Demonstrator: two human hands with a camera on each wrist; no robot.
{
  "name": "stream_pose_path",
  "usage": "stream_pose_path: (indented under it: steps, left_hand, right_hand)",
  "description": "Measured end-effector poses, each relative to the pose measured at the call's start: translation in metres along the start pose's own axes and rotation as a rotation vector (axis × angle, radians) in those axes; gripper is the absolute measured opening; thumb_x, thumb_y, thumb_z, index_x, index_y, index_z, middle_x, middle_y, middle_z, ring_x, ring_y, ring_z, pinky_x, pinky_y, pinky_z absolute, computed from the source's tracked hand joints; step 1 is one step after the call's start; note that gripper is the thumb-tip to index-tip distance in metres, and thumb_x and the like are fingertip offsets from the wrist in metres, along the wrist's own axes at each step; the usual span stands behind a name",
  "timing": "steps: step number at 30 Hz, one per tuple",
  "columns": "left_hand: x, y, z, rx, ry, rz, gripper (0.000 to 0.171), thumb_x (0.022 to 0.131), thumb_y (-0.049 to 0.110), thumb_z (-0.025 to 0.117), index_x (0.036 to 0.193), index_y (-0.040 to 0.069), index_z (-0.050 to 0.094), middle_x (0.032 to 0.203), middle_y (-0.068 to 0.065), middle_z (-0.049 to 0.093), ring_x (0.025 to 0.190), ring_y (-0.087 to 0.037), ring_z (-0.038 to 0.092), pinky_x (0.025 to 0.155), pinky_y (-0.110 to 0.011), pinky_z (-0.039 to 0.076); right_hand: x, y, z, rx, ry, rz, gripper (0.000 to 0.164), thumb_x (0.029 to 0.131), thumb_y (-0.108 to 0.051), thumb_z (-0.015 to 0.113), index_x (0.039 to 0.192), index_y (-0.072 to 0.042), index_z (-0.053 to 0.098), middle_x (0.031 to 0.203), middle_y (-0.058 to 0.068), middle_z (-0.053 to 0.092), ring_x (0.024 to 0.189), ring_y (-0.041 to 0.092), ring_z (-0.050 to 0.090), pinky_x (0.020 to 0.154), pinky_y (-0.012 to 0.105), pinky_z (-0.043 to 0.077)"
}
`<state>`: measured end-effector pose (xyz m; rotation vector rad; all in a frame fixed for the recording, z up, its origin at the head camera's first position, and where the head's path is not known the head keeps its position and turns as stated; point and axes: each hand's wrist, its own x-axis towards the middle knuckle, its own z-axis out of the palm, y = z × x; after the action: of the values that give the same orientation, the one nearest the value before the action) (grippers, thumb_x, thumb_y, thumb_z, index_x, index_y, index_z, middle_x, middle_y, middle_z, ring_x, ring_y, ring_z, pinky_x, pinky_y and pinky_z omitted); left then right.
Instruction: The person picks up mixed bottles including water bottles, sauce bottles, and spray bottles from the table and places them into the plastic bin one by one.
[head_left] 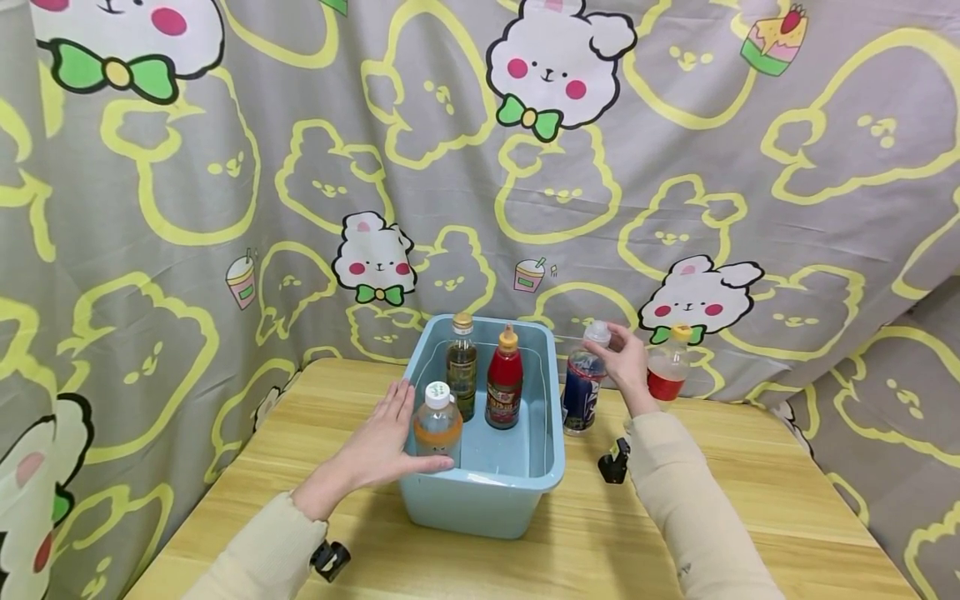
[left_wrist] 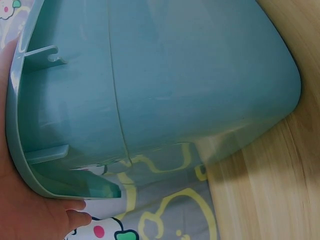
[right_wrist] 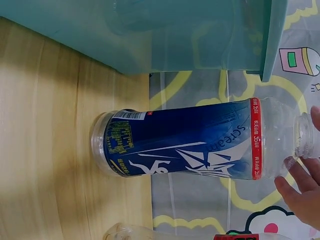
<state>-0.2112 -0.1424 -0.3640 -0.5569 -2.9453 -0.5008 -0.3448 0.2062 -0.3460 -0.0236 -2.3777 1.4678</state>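
A light blue plastic bin (head_left: 487, 508) stands on the table. My left hand (head_left: 378, 437) rests on its near left rim, fingers and thumb stretched along the edges; the left wrist view shows the bin's outer wall (left_wrist: 200, 75). My right hand (head_left: 624, 362) pinches a clear sports drink bottle with a blue label (head_left: 582, 392) by its top, upright just right of the bin. In the right wrist view its red-banded label (right_wrist: 185, 140) shows, with fingertips (right_wrist: 292, 182) at the neck. Whether its base touches the table is hard to tell.
Inside the bin are a bottle with an orange label (head_left: 438, 433), a dark glass bottle with a gold cap (head_left: 462, 371) and a red sauce bottle (head_left: 504, 383). A yellow-capped bottle (head_left: 666, 383) stands beyond my right wrist. A patterned curtain (head_left: 450, 167) hangs behind the wooden table (head_left: 750, 483).
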Motion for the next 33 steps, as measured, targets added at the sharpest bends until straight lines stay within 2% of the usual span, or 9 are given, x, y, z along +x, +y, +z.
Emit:
stream_pose_path:
  steps: [14,27,30,33]
  left_hand:
    - [0.001,0.0,0.0,0.003,0.001,0.003,0.118,0.064,0.079,0.045,0.137,-0.009,0.015,0.144,-0.024,0.007,0.132,-0.034,0.002,0.106,-0.044,0.011]
    - [0.0,0.0,0.001,-0.008,-0.004,0.0,0.119,0.064,0.079,0.046,0.137,-0.009,0.015,0.144,-0.023,0.007,0.132,-0.034,0.001,0.106,-0.044,0.011]
    - [0.0,0.0,0.001,-0.006,-0.007,0.001,0.119,0.064,0.079,0.046,0.137,-0.009,0.015,0.144,-0.024,0.007,0.132,-0.034,0.001,0.106,-0.044,0.011]
    - [0.0,0.0,0.0,-0.01,-0.007,0.001,0.118,0.064,0.078,0.046,0.137,-0.009,0.014,0.144,-0.024,0.007,0.132,-0.034,0.001,0.106,-0.044,0.011]
  right_hand:
    - [-0.005,-0.007,-0.017,0.005,0.016,-0.037,0.057,0.077,-0.018,0.07,0.125,0.002,0.047,0.114,0.024,0.055,0.104,0.033,0.053,0.086,0.041,0.043]
    - [-0.018,-0.022,-0.037,-0.008,-0.057,-0.046,0.064,0.077,-0.029,0.069,0.129,-0.001,0.044,0.117,0.021,0.054,0.105,0.029,0.053,0.085,0.04,0.043]
    - [-0.022,-0.028,-0.041,-0.012,-0.074,-0.055,0.063,0.078,-0.03,0.068,0.129,-0.002,0.044,0.117,0.02,0.054,0.104,0.029,0.053,0.083,0.035,0.045]
    - [-0.025,-0.033,-0.044,-0.024,-0.083,-0.068,0.061,0.078,-0.03,0.068,0.128,-0.002,0.046,0.116,0.019,0.055,0.103,0.028,0.054,0.076,0.024,0.048]
